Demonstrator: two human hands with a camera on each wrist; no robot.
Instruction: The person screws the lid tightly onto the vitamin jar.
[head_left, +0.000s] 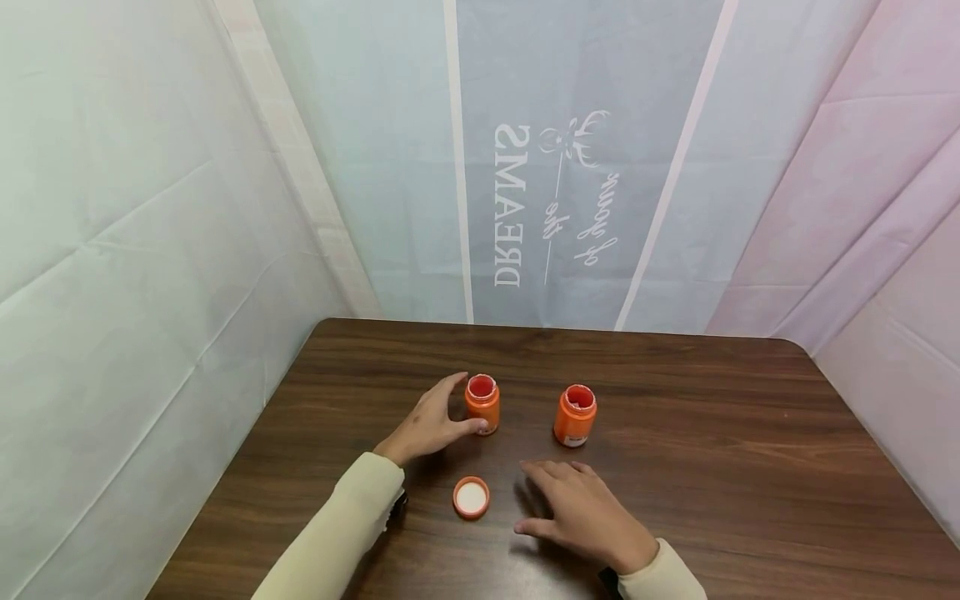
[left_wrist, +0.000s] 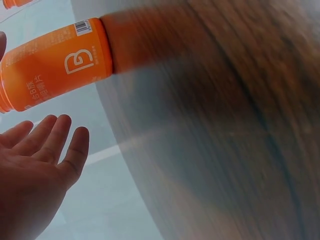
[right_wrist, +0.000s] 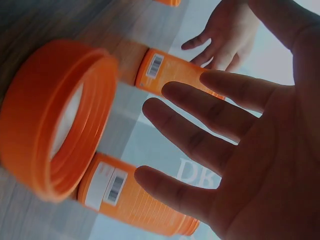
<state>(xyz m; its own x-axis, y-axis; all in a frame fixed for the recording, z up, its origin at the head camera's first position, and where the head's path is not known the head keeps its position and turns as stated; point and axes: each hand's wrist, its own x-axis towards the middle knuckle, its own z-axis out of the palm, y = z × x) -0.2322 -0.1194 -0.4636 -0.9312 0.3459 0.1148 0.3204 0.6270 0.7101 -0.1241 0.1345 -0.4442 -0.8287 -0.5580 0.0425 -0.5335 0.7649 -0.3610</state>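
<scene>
Two orange bottles with no caps on stand upright on the table. My left hand [head_left: 429, 425] is spread at the left bottle [head_left: 483, 410], with thumb and fingers on either side of it. In the left wrist view a gap shows between the fingers [left_wrist: 77, 150] and that bottle [left_wrist: 60, 65]. The right bottle [head_left: 575, 421] stands apart from both hands. An orange cap [head_left: 471, 497] lies with its white inside up, left of my right hand [head_left: 573, 508]. That hand hovers palm down with straight, spread fingers [right_wrist: 195, 142], holding nothing.
The dark wooden table [head_left: 720, 467] has rounded far corners. Pale cloth walls [head_left: 165, 267] rise at its left, back and right, with mirrored lettering [head_left: 512, 204] on the back one. A bit of another orange thing [right_wrist: 169, 2] shows at the right wrist view's top edge.
</scene>
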